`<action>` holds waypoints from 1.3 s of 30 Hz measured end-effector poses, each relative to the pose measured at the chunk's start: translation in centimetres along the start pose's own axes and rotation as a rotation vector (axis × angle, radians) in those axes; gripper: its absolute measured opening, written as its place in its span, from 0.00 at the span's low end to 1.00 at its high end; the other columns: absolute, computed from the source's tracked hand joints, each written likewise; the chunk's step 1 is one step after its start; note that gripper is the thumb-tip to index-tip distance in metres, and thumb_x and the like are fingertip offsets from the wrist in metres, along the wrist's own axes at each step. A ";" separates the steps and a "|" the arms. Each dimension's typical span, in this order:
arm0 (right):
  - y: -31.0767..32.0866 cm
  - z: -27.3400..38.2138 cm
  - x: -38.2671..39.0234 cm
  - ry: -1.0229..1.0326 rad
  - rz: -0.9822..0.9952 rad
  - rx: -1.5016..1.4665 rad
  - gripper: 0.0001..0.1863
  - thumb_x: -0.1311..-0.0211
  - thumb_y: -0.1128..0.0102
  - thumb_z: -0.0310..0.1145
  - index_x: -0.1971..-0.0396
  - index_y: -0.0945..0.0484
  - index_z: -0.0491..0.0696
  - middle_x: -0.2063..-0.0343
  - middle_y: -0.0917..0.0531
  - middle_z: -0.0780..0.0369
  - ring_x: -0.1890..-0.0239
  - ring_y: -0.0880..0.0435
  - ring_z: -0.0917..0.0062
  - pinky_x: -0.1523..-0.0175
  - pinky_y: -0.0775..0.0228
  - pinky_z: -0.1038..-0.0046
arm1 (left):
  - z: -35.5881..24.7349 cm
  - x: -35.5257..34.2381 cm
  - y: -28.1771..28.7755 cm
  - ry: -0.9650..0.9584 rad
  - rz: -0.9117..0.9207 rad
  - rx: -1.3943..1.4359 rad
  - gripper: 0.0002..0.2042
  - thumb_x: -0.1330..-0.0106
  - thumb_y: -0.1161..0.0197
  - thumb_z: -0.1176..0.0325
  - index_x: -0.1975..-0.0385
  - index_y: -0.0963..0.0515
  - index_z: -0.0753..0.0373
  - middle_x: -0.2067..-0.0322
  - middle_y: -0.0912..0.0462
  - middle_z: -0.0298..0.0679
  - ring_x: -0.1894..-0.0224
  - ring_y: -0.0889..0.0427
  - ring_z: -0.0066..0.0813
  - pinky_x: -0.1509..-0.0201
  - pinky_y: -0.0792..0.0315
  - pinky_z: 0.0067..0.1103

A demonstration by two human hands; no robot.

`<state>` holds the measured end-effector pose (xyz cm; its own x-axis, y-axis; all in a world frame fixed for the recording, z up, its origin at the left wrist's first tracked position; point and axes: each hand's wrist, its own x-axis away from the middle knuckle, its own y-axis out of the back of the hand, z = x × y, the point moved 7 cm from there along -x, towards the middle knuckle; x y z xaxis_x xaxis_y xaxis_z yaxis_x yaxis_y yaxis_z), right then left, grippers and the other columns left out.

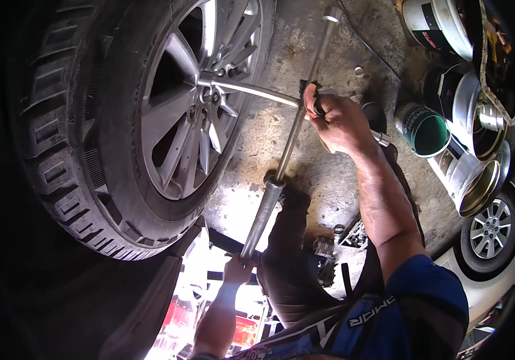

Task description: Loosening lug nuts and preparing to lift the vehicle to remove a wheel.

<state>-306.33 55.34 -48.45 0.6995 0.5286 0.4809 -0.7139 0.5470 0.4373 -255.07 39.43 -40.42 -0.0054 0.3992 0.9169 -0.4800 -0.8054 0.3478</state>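
Observation:
A four-way lug wrench (251, 91) reaches with one arm to a lug nut at the middle of the alloy wheel (170, 141). My right hand (342, 125) is closed round the wrench at its crossing; another arm sticks out to the right past my wrist. The upper arm ends in a socket near the top edge. Over the lower arm sits a grey metal pipe (262, 210), slanting down toward me. My left hand (238, 271) grips the pipe's lower end, its fingers partly lost in glare. The wheel carries a thick treaded tyre (59, 162).
Several metal pails and a green-lined bucket (430, 133) stand at the right. A white car's wheel (490, 233) shows below them. My legs are beneath my arms, with small metal parts (356, 235) between them. A dark cable (371, 48) runs across the stained concrete floor.

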 end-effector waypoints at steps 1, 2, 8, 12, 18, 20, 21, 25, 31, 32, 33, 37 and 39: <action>0.1 0.5 -0.2 0.016 -0.002 0.063 0.02 0.38 0.45 0.33 0.67 0.25 0.53 0.71 0.16 0.59 0.64 0.15 0.60 0.60 0.25 0.60 | 0.9 2.4 1.1 0.035 0.008 -0.045 0.18 0.45 0.30 0.57 0.64 0.23 0.64 0.68 0.16 0.50 0.62 0.15 0.47 0.58 0.23 0.34; 0.2 1.2 -0.3 0.061 -0.004 0.108 0.02 0.38 0.45 0.32 0.67 0.25 0.53 0.71 0.16 0.58 0.63 0.15 0.60 0.60 0.25 0.60 | 1.3 4.8 2.7 0.038 0.013 -0.068 0.18 0.45 0.29 0.57 0.63 0.23 0.64 0.67 0.16 0.50 0.61 0.15 0.46 0.58 0.23 0.33; -0.3 3.0 -1.1 0.110 0.110 0.091 0.08 0.34 0.53 0.30 0.58 0.29 0.54 0.77 0.18 0.57 0.82 0.17 0.64 0.71 0.24 0.63 | -5.3 21.4 15.9 -0.144 0.541 0.011 0.24 0.46 0.25 0.62 0.51 0.24 0.62 0.72 0.18 0.37 0.69 0.17 0.27 0.60 0.23 0.27; -1.8 2.9 -0.9 0.126 0.162 0.087 0.08 0.34 0.53 0.31 0.56 0.31 0.50 0.78 0.18 0.56 0.80 0.16 0.62 0.70 0.24 0.61 | -8.0 25.0 19.6 0.209 0.748 0.332 0.31 0.43 0.27 0.71 0.40 0.33 0.64 0.70 0.19 0.33 0.66 0.20 0.19 0.56 0.24 0.25; -1.1 2.8 -0.7 0.276 -0.101 0.203 0.11 0.35 0.49 0.33 0.54 0.30 0.50 0.77 0.19 0.57 0.74 0.16 0.61 0.70 0.25 0.58 | -10.7 18.8 15.9 -0.031 0.653 0.386 0.28 0.47 0.24 0.70 0.47 0.29 0.64 0.63 0.19 0.36 0.59 0.21 0.25 0.54 0.24 0.26; -1.5 2.6 -0.8 0.269 -0.065 0.202 0.12 0.36 0.48 0.33 0.54 0.30 0.50 0.77 0.19 0.57 0.73 0.16 0.61 0.71 0.26 0.58 | -11.0 19.2 15.8 -0.080 0.560 0.098 0.33 0.44 0.28 0.66 0.39 0.33 0.63 0.52 0.18 0.44 0.50 0.17 0.34 0.47 0.23 0.30; -1.3 2.7 -0.5 0.271 -0.122 0.233 0.11 0.37 0.47 0.33 0.56 0.30 0.51 0.78 0.20 0.57 0.73 0.16 0.61 0.71 0.26 0.59 | -10.3 19.7 16.2 0.045 0.453 -0.033 0.29 0.46 0.27 0.63 0.45 0.30 0.63 0.60 0.17 0.42 0.58 0.16 0.33 0.53 0.23 0.29; -2.0 2.9 -0.5 0.289 -0.086 0.167 0.11 0.38 0.46 0.33 0.56 0.29 0.53 0.78 0.20 0.57 0.74 0.17 0.61 0.71 0.26 0.59 | -9.7 22.0 17.4 0.199 -0.124 -0.270 0.22 0.47 0.33 0.66 0.51 0.27 0.61 0.67 0.15 0.47 0.63 0.14 0.46 0.57 0.21 0.35; -2.2 2.0 -0.4 0.193 -0.009 0.058 0.08 0.39 0.46 0.33 0.60 0.30 0.54 0.77 0.20 0.57 0.71 0.16 0.60 0.68 0.26 0.57 | -6.2 21.7 15.3 0.087 -0.440 -0.286 0.19 0.51 0.29 0.62 0.60 0.25 0.60 0.78 0.17 0.44 0.75 0.17 0.49 0.68 0.23 0.37; -2.1 1.8 -0.4 0.175 0.011 0.038 0.07 0.40 0.46 0.33 0.62 0.30 0.55 0.76 0.19 0.57 0.70 0.16 0.59 0.68 0.26 0.56 | -5.8 21.5 15.1 0.048 -0.442 -0.325 0.18 0.51 0.29 0.62 0.62 0.25 0.59 0.78 0.18 0.43 0.76 0.17 0.48 0.69 0.23 0.37; -1.5 2.1 -0.3 0.224 -0.048 -0.051 0.06 0.39 0.47 0.32 0.63 0.31 0.55 0.76 0.19 0.56 0.70 0.16 0.57 0.66 0.26 0.55 | -5.1 21.0 15.0 0.074 -0.425 -0.394 0.17 0.51 0.29 0.62 0.63 0.25 0.59 0.79 0.18 0.42 0.77 0.17 0.47 0.70 0.23 0.37; -1.7 2.1 -0.2 0.200 -0.004 -0.046 0.05 0.38 0.51 0.34 0.63 0.32 0.54 0.77 0.19 0.55 0.71 0.17 0.56 0.66 0.26 0.54 | -5.6 20.4 14.5 -0.113 -0.456 -0.326 0.13 0.49 0.31 0.61 0.67 0.25 0.56 0.83 0.21 0.39 0.80 0.19 0.45 0.75 0.26 0.38; -1.0 2.6 -0.1 0.251 -0.063 -0.026 0.06 0.38 0.52 0.33 0.62 0.32 0.54 0.76 0.18 0.54 0.71 0.16 0.55 0.66 0.26 0.54 | -6.1 20.9 15.0 -0.070 -0.596 -0.392 0.12 0.49 0.33 0.62 0.67 0.25 0.56 0.83 0.21 0.41 0.81 0.20 0.47 0.77 0.26 0.39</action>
<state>-305.74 53.10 -46.97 0.7309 0.6357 0.2483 -0.6699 0.5987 0.4391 -267.73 38.31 -17.26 0.4061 0.6824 0.6078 -0.6636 -0.2370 0.7095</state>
